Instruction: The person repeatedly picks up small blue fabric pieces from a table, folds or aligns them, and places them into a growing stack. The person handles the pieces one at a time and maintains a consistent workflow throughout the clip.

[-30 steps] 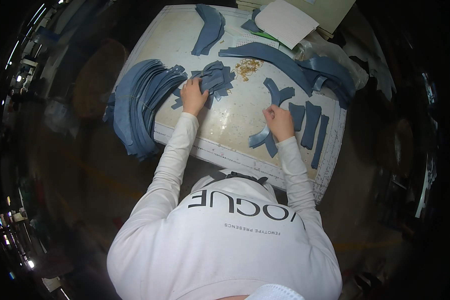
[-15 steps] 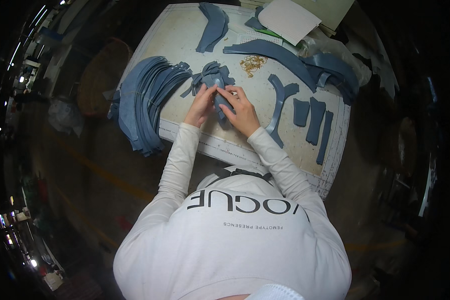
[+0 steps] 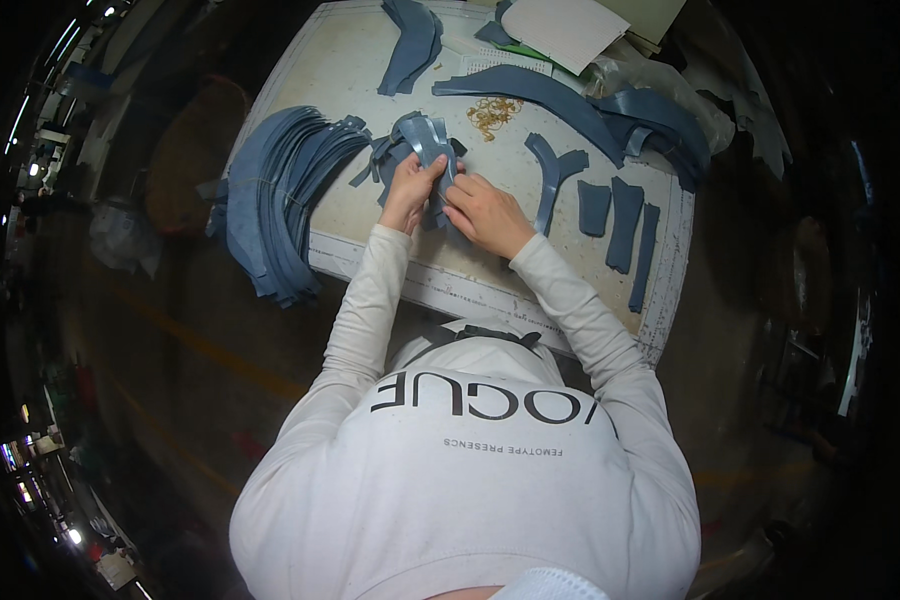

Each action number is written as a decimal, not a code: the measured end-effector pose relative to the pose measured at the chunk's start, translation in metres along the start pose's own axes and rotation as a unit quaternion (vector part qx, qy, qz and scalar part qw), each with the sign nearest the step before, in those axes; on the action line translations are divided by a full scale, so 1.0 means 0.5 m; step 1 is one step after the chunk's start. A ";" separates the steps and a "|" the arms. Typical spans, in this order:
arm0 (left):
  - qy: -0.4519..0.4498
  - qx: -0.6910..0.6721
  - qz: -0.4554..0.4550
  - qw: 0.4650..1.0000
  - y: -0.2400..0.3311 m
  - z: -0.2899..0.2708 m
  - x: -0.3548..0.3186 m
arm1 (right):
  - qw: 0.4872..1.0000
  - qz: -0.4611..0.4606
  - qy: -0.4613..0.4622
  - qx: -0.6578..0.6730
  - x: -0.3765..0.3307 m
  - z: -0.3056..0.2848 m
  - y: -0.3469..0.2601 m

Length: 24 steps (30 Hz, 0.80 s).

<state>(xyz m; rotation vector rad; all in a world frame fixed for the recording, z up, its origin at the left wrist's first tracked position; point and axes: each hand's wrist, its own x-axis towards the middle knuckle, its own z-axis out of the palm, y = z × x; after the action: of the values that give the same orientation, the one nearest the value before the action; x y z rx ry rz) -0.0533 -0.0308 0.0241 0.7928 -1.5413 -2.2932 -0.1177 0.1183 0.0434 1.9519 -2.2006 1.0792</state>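
Note:
My left hand [image 3: 410, 188] and my right hand [image 3: 486, 213] are together over a small bundle of blue-grey cut fabric pieces [image 3: 425, 142] on the light work table [image 3: 350, 70]. Both hands grip the same bundle, the left from the left side, the right from below right. The pieces fan out above my fingers. How many pieces are in the bundle is hidden by my hands.
A thick stack of curved blue pieces [image 3: 280, 200] hangs over the table's left edge. More blue pieces lie at the right [image 3: 620, 220] and the far side [image 3: 410, 40]. A small tangle of rubber bands [image 3: 492, 115], a white sheet [image 3: 565, 25] and a clear bag [image 3: 620, 80] lie beyond.
My right hand came over from the pieces at the right and joined the left hand on the bundle. Both hands now hold it together, slightly raised.

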 end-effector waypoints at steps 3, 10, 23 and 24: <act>-0.008 -0.007 -0.019 1.000 0.003 0.004 0.003 | 0.998 -0.017 -0.043 0.029 -0.008 -0.017 -0.004; 0.005 -0.120 0.017 0.993 -0.011 0.008 -0.010 | 0.994 0.081 -0.071 0.019 0.001 -0.072 0.062; 0.071 -0.097 0.178 0.977 0.156 -0.070 -0.010 | 0.930 0.293 0.047 0.216 -0.005 0.003 0.148; 0.060 -0.103 0.170 0.978 0.145 -0.055 -0.019 | 0.892 0.340 0.146 0.261 0.015 0.010 0.158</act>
<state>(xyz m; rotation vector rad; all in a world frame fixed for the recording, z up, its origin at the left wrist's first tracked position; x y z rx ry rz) -0.0357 -0.0760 0.0855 0.5524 -1.2501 -2.0687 -0.1865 0.1084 0.0051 0.9490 -2.6485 2.0658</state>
